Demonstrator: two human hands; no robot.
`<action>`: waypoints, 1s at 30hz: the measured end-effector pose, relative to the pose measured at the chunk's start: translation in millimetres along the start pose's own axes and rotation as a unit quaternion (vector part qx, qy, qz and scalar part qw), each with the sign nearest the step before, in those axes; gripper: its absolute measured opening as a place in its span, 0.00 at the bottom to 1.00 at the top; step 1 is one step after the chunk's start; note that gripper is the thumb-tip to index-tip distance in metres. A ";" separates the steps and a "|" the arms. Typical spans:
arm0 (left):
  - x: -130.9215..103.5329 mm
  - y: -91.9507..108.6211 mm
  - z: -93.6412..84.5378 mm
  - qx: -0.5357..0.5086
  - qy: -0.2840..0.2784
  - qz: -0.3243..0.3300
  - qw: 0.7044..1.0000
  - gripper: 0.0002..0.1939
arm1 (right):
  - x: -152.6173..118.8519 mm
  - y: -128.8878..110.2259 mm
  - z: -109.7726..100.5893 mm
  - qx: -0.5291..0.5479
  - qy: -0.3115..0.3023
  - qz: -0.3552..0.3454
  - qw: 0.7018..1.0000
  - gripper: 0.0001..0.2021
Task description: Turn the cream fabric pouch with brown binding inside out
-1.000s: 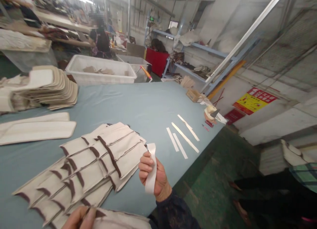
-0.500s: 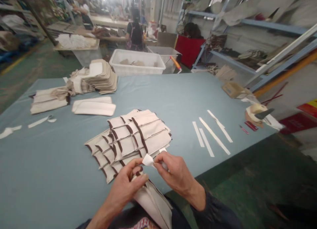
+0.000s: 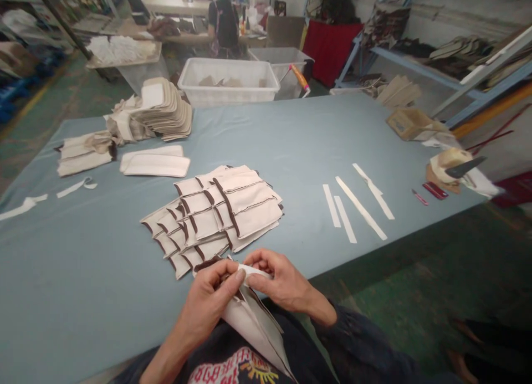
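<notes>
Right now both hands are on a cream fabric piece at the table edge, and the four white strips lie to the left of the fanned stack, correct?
Not quite. The head view shows the white strips right of the fanned stack. The rest holds.

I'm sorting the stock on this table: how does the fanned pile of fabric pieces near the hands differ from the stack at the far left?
The fanned pile lies low and spread like shingles; the far stack is heaped taller and tighter. The fanned pile's pieces carry dark brown trim; the far stack's look plain cream with no dark edging visible. The fanned pile sits just beyond the left hand and right hand; the far stack is apart from them. Both are cream fabric on the blue-grey table.
</notes>
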State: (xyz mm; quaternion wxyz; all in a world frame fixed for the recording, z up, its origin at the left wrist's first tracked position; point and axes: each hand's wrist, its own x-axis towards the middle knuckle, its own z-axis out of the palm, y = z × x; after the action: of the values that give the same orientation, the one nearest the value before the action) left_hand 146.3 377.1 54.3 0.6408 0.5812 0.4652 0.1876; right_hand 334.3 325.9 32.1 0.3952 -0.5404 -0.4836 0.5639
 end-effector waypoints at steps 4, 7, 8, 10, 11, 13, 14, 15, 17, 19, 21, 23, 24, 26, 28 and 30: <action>-0.7 2.9 5.7 0.027 0.018 0.019 0.999 0.21 | -3.5 -2.4 -0.7 0.018 0.025 0.036 0.999 0.15; 0.4 4.6 6.2 0.044 0.029 0.029 0.998 0.20 | -5.0 -6.0 -3.6 -0.019 0.036 0.024 0.999 0.14; 0.7 5.2 5.5 0.052 0.031 0.034 0.998 0.20 | -5.1 -7.1 -4.6 -0.030 0.035 0.019 0.999 0.14; 0.6 6.0 2.6 0.070 0.023 0.042 0.996 0.18 | -4.7 -9.4 -5.8 -0.043 0.034 0.022 0.998 0.13; 0.1 5.9 0.4 0.079 0.012 0.046 0.996 0.17 | -4.2 -10.5 -6.0 -0.046 0.034 0.026 0.998 0.13; -1.7 3.9 -5.4 0.090 -0.018 0.051 0.994 0.16 | -2.8 -12.9 -5.4 -0.045 0.032 0.037 0.998 0.13; -3.0 1.7 -8.8 0.091 -0.030 0.052 0.994 0.16 | -1.9 -13.9 -4.7 -0.043 0.029 0.042 0.998 0.13; -4.2 -1.4 -12.2 0.090 -0.035 0.054 0.994 0.18 | -1.0 -14.7 -3.9 -0.041 0.026 0.046 0.998 0.13; -6.4 -9.6 -18.6 0.082 -0.027 0.049 0.995 0.22 | 1.0 -14.9 -1.8 -0.041 0.022 0.048 0.998 0.13; -7.6 -18.8 -23.1 0.054 -0.012 0.034 0.998 0.28 | 3.2 -12.7 1.4 -0.036 0.025 0.050 0.998 0.15; -7.9 -26.8 -25.2 -0.007 0.000 0.007 1.000 0.30 | 5.2 -7.6 6.8 -0.010 0.029 0.059 0.998 0.16; -7.7 -32.7 -25.7 -0.080 0.013 -0.025 0.996 0.27 | 6.9 -0.2 15.1 0.035 0.024 0.078 0.996 0.20; -7.7 -34.8 -25.7 -0.110 0.021 -0.042 0.993 0.25 | 7.6 3.8 20.3 0.057 0.018 0.088 0.994 0.21; -8.7 -37.8 -26.2 -0.149 0.032 -0.077 0.985 0.25 | 8.8 11.1 31.1 0.083 0.010 0.104 0.991 0.23; -11.1 -39.8 -28.2 -0.162 0.030 -0.106 0.981 0.27 | 9.6 15.5 40.3 0.083 0.014 0.112 0.990 0.24; -14.4 -41.2 -31.7 -0.162 0.021 -0.122 0.979 0.29 | 10.1 16.4 46.1 0.063 0.034 0.111 0.991 0.23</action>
State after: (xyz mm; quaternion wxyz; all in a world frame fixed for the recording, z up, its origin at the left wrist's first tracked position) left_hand 101.0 373.4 25.3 0.7345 0.4043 0.5097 0.1931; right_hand 288.8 326.6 11.5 0.3797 -0.5835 -0.3707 0.6148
